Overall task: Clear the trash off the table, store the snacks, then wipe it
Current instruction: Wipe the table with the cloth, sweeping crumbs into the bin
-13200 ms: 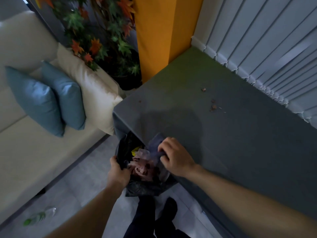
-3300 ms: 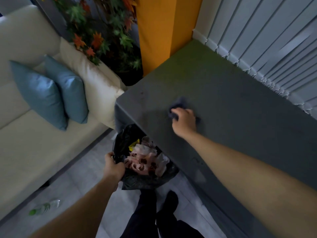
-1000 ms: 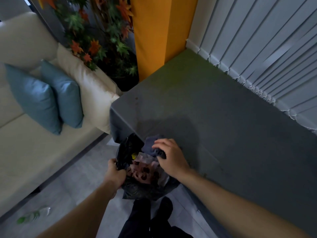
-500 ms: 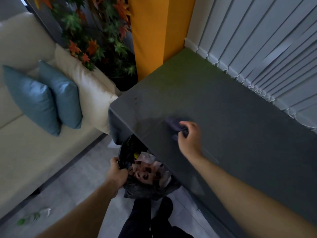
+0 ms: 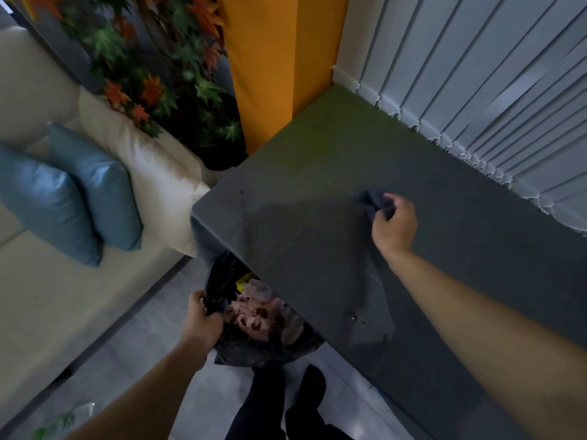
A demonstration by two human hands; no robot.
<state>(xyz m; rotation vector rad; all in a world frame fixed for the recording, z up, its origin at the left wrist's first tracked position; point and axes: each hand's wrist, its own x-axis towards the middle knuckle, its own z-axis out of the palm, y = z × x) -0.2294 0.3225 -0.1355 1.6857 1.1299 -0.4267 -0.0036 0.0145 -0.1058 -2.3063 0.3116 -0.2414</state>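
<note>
Cloth [image 5: 376,201], bunched in right fingers [image 5: 401,203], has slid toward the blinds [image 5: 476,74]; left fingers [image 5: 196,301] grip bag [image 5: 219,276] rim.

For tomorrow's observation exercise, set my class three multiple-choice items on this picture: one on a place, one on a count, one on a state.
1. The black trash bag is: A) tied shut; B) held open at its rim by the left hand; C) flat on the floor.
2. Where is the dark blue cloth? A) on the grey table, in the right hand; B) inside the bag; C) on the floor.
3. How many blue cushions sit on the cream sofa? A) one; B) two; C) four.
Answers: 1 B, rubbish shows inside its gaping mouth; 2 A, the hand is curled round it there; 3 B, a pair sits side by side.
</note>
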